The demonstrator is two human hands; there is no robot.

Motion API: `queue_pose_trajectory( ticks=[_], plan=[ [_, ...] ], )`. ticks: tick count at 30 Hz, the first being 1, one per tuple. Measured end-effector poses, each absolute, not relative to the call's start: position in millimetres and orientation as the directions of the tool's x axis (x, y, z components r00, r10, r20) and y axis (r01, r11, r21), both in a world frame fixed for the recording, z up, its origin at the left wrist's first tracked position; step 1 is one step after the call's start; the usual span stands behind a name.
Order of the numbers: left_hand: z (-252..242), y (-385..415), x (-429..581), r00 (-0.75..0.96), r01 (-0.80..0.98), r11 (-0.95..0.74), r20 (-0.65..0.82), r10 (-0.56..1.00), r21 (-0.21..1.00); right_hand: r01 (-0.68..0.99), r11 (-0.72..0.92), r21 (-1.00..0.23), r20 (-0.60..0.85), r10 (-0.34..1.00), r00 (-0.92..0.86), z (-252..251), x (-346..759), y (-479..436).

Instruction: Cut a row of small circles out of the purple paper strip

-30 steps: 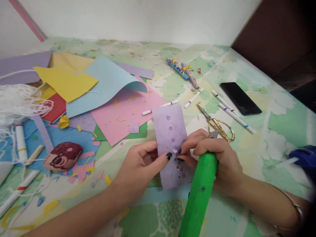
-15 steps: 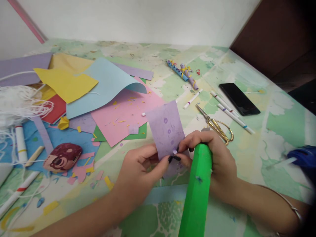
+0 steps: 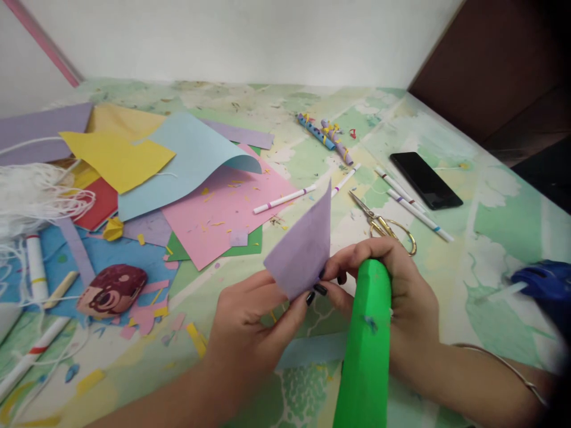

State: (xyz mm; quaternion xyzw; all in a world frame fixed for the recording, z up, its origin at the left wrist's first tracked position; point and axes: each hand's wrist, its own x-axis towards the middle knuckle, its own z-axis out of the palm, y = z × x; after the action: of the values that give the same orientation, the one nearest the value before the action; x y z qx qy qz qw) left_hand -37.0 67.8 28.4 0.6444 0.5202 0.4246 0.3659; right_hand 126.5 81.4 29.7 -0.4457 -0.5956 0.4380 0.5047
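A small piece of purple paper [image 3: 306, 241] stands tilted between my hands, its plain side showing and its top corner pointing up. My left hand [image 3: 254, 333] pinches its lower edge between thumb and fingers. Close against it, my right hand [image 3: 383, 297] grips the paper's lower right edge with thumb and forefinger, so the two thumbs nearly meet. A long bright green faceted tube [image 3: 368, 345] crosses in front of my right palm; whether that hand supports it I cannot tell. Beneath my hands a light blue paper strip [image 3: 312, 351] lies on the table.
Gold-handled scissors [image 3: 383, 226], a black phone [image 3: 426, 180] and several white markers [image 3: 422, 214] lie to the right. Coloured sheets [image 3: 214, 220], tangled white string [image 3: 35, 193] and a dark red case [image 3: 113, 289] are on the left. Two decorated paper rolls [image 3: 316, 132] lie farther back.
The purple paper has turned in my fingers, from its dotted face to its plain side. A white marker that was behind the paper now shows. The hands stay nearly in place.
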Motion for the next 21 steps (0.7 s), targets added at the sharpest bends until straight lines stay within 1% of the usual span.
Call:
queue_pose_trajectory(
  ticks=[5, 9, 14, 21],
  plan=[
    [26, 65, -35, 0.122, 0.310, -0.264, 0.237, 0.964, 0.913, 0.001, 0.214, -0.977, 0.213, 0.975, -0.064, 32, 124, 81],
    [26, 64, -33, 0.077, 0.351, -0.231, 0.218, 0.973, 0.907, -0.005, 0.206, -0.979, 0.206, 0.976, -0.073, 32, 124, 81],
    [32, 66, -30, 0.086, 0.280, -0.197, 0.180, 0.980, 0.939, 0.077, 0.277, -0.958, 0.269, 0.958, -0.100, 33, 124, 79],
    [40, 67, -27, 0.031, 0.289, -0.170, 0.168, 0.985, 0.942, 0.170, 0.344, -0.923, 0.325, 0.936, -0.133, 33, 125, 80]
  ],
)
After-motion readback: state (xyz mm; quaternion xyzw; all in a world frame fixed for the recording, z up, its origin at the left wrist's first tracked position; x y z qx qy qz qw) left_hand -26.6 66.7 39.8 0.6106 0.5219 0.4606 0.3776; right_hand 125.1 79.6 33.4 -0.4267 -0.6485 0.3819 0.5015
